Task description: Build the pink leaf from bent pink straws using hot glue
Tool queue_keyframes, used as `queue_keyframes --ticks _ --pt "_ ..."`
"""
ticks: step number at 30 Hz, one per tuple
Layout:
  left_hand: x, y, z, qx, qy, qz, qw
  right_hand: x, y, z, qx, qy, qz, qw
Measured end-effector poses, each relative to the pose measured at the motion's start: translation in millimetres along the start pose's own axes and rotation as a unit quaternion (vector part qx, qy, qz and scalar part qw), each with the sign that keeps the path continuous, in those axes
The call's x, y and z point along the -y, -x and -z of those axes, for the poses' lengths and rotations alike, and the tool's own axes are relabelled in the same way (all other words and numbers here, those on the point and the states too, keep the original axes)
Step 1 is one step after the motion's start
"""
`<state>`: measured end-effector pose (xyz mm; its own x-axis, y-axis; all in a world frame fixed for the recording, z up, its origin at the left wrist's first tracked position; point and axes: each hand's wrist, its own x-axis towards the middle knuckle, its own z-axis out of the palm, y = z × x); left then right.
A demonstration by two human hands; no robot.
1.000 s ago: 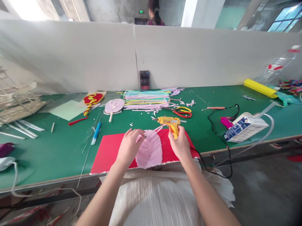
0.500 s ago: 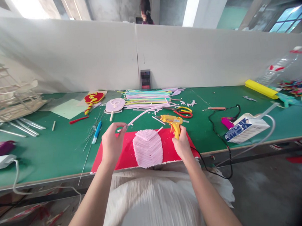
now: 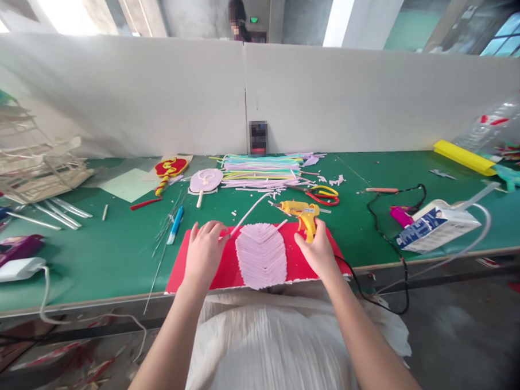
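A leaf-shaped panel of pale pink pipe cleaners (image 3: 261, 257), laid in V-shaped rows, rests on a red board (image 3: 222, 271) at the table's front edge. One short piece sticks out at its upper right. My left hand (image 3: 205, 248) is low over the board's left part, its thumb and fingertips closed on the end of a long pink pipe cleaner (image 3: 251, 211) that slants up and away. Right of the leaf, my right hand (image 3: 317, 251) is loosely around the handle of a yellow hot glue gun (image 3: 301, 211), whose nozzle points left.
Behind the board lie a bundle of coloured pipe cleaners (image 3: 259, 171), scissors (image 3: 322, 193) and a round pink piece on a stick (image 3: 205, 180). A blue pen-like tool (image 3: 175, 224) and thin wires are at left. A carton (image 3: 438, 227) stands right, near the black cord (image 3: 404, 263).
My left hand has lowered toward the board, and the pipe cleaner now slants more steeply. My right hand keeps the glue gun in about the same place. The view has shifted slightly left.
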<state>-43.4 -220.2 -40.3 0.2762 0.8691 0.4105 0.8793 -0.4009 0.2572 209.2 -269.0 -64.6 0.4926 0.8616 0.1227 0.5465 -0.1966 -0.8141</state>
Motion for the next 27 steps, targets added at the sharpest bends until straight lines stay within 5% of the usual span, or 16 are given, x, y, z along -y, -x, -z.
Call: queue_keyframes --ticks 9,18,27 --pt "-25 16 -18.2 0.053 0.079 -0.074 0.993 5 3 -2 -0.043 0.106 0.054 0.992" --pt "-24 30 -17.6 0.123 0.054 -0.082 0.988 -24 3 11 -0.053 0.216 0.241 0.945" --pt "-23 29 -20.3 0.132 0.068 -0.072 0.986 -26 7 12 -0.048 0.24 0.256 0.935"
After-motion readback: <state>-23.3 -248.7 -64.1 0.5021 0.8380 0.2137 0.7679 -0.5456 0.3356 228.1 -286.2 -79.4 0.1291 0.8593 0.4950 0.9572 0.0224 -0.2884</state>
